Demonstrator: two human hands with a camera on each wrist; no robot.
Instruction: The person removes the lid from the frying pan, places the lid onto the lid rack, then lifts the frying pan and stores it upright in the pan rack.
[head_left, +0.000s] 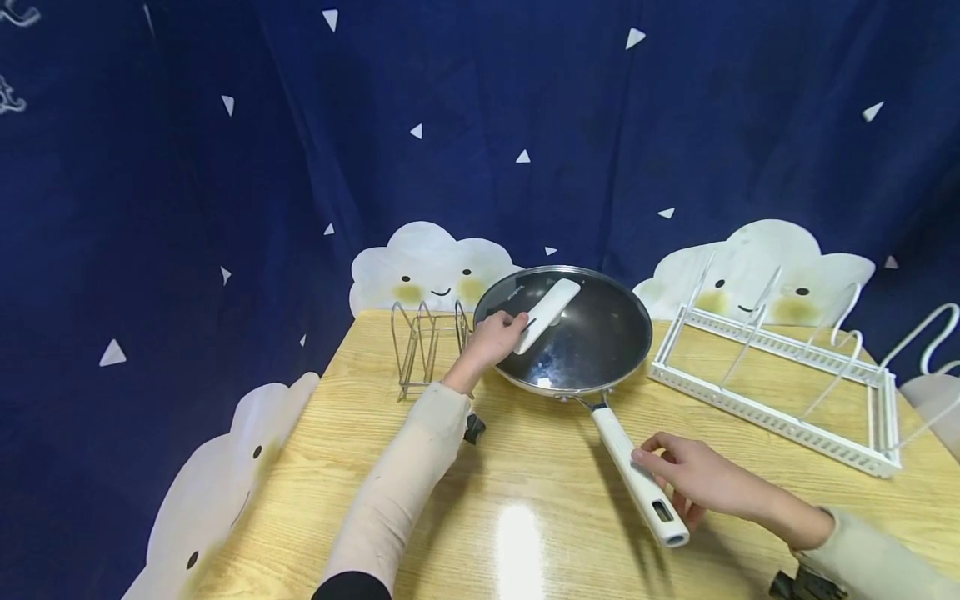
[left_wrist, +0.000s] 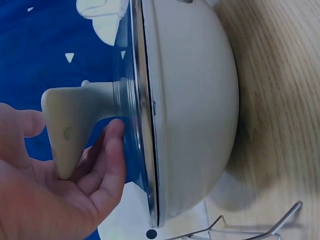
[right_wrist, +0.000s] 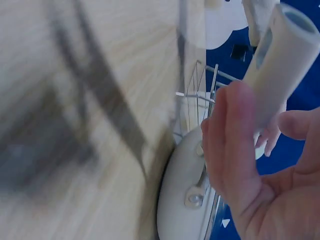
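A cream wok (head_left: pixel 487 367) with a rounded body sits on the table, covered by a dark glass lid (head_left: pixel 600 333). Across the lid stands a white, wedge-shaped lid handle (head_left: pixel 551 312). My left hand (head_left: pixel 497 337) holds the near end of that handle, its fingers curled beneath it in the left wrist view. The wok's long cream handle (head_left: pixel 630 475) points toward me and to the right. My right hand (head_left: pixel 701 475) holds it, thumb on top and fingers along the underside; in the right wrist view the fingers (right_wrist: pixel 232 130) lie against the handle.
Left of the wok is a small metal wire rack (head_left: pixel 408 358). A larger white rack (head_left: pixel 772 417) with curved upright dividers stands on the right side of the wooden table (head_left: pixel 435 533). Behind hangs a dark blue curtain (head_left: pixel 465 67) with white triangles and cloud shapes.
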